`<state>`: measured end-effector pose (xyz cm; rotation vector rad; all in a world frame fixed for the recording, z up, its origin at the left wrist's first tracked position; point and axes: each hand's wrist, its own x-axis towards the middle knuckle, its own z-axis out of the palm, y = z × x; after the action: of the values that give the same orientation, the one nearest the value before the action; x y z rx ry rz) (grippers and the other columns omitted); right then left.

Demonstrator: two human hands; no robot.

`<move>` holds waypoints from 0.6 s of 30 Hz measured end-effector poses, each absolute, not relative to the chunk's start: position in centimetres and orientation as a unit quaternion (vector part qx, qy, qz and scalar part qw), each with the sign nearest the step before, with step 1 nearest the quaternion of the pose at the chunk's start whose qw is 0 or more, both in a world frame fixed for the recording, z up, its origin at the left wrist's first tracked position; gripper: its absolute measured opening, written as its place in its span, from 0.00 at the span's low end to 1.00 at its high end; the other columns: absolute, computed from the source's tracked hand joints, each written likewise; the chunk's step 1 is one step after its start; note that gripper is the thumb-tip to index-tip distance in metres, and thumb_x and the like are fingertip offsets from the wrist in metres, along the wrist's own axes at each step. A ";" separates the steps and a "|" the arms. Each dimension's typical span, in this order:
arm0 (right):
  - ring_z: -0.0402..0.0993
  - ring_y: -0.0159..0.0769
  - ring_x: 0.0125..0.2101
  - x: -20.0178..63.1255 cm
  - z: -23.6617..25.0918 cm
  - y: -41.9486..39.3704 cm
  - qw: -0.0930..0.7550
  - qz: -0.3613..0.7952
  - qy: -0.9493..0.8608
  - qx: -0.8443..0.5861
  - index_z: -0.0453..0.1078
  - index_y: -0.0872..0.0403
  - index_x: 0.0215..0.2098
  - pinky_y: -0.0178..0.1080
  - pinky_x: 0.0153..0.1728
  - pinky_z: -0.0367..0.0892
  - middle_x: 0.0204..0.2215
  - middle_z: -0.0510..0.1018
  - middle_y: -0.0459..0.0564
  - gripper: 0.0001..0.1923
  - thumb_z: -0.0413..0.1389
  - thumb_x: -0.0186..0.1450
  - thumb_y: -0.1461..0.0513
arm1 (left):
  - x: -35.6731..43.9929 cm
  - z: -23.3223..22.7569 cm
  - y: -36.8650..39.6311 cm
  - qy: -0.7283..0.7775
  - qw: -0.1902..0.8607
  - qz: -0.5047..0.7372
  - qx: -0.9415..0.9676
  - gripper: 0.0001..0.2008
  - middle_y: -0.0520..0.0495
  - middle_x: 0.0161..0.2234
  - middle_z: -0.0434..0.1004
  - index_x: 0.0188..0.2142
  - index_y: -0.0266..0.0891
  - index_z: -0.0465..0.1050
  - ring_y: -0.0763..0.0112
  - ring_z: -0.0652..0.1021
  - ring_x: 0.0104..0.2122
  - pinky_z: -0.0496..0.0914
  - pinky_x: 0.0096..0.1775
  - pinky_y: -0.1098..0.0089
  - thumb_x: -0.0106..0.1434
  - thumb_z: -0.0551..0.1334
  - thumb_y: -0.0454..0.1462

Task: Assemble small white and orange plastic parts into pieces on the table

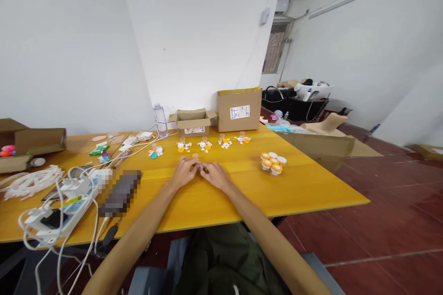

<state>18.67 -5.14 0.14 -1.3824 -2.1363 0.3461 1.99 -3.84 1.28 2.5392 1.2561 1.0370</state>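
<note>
My left hand (pixel 185 173) and my right hand (pixel 212 174) meet over the middle of the table, fingertips pinched together. Between them is a tiny, pale, see-through piece, too small to name and mostly covered by the fingers. Just beyond the fingers stands a small clear plastic cup (pixel 195 156). Farther back lie several little groups of parts: white discs with an orange ring (pixel 181 150), another orange ring (pixel 246 140), and a teal ring (pixel 153 156), with clear cups among them. Off to the right, small clear jars with orange-and-white lids (pixel 275 161) stand bunched together.
An open cardboard box (pixel 192 124) and a taller carton (pixel 238 113) stand against the wall, beside a clear bottle (pixel 160 120). A power strip (pixel 74 209) with tangled white cables and a dark, blurred flat object (pixel 121 192) occupy the left of the yellow table (pixel 221 207).
</note>
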 end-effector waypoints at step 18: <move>0.77 0.39 0.41 18.2 2.5 -6.8 0.142 0.067 -0.811 -0.564 0.75 0.51 0.47 0.34 0.35 0.59 0.40 0.83 0.53 0.14 0.48 0.71 0.60 | 2.5 1.3 -4.0 0.466 0.078 0.346 0.810 0.07 0.53 0.29 0.82 0.30 0.44 0.75 0.66 0.79 0.34 0.69 0.48 0.64 0.60 0.60 0.32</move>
<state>18.17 -6.80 2.51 -1.6261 -2.3401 0.1924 2.49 -4.00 1.31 2.4262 1.3963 1.0370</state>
